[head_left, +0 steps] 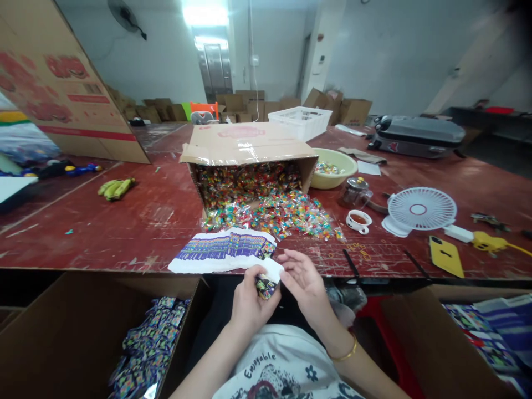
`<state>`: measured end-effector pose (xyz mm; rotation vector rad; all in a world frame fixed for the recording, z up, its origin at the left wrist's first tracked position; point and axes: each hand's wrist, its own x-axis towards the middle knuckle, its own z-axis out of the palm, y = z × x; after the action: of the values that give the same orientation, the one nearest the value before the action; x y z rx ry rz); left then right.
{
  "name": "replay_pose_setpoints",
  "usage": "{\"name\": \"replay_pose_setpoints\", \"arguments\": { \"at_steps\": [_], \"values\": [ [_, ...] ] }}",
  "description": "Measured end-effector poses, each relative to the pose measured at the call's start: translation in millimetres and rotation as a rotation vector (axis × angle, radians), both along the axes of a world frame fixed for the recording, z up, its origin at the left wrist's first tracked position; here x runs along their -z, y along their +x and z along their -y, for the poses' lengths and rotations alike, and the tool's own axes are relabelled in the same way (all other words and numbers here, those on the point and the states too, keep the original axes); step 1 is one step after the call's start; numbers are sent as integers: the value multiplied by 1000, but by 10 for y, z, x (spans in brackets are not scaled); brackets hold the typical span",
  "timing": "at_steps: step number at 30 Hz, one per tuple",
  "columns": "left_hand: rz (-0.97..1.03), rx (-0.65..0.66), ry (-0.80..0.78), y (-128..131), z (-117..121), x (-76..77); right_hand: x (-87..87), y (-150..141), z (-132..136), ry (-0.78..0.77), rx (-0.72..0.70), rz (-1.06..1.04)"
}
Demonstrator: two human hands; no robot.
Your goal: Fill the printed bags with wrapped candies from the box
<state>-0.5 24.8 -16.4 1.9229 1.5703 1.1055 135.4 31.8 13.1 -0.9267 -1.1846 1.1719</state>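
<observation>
My left hand (249, 302) and my right hand (302, 280) meet just below the table's front edge, both holding one small printed packet (268, 278) with a white flap. Right above them a fanned stack of purple-and-white printed bags (220, 250) lies on the red table (124, 227). Behind the stack, a cardboard box (245, 145) on its side spills several colourful small toy packets (286, 213) onto the table. A box at my lower left (75, 332) holds several finished dark packets (145, 343).
A green bowl (332, 166), glass jar (355, 193), teacup (358, 220), white desk fan (419, 210), yellow phone (445, 256) and yellow cable lie to the right. Bananas (116, 188) lie left. A box at the lower right (477, 332) holds printed bags. Cartons stand at the back.
</observation>
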Motion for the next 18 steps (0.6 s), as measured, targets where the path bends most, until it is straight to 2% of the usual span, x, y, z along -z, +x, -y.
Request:
{"name": "replay_pose_setpoints", "arguments": {
  "at_steps": [2,3,8,10,14,16,18],
  "values": [
    [-32,22,-75,5,0,-1,87,-48,3,-146,-39,-90],
    [-61,18,-90,6,-1,1,120,-70,7,-163,-58,-68],
    [-285,-37,-101,-1,7,-11,185,-139,81,62,36,216],
    [-337,-23,-99,6,15,-13,203,-149,93,-4,39,143],
    [-377,-11,-93,48,19,15,264,-153,40,-250,75,-149],
    [-392,-13,-110,61,19,26,288,-154,24,-264,101,-161],
    [-393,-9,-121,56,26,21,296,-158,38,-209,135,-81]
  ]
}}
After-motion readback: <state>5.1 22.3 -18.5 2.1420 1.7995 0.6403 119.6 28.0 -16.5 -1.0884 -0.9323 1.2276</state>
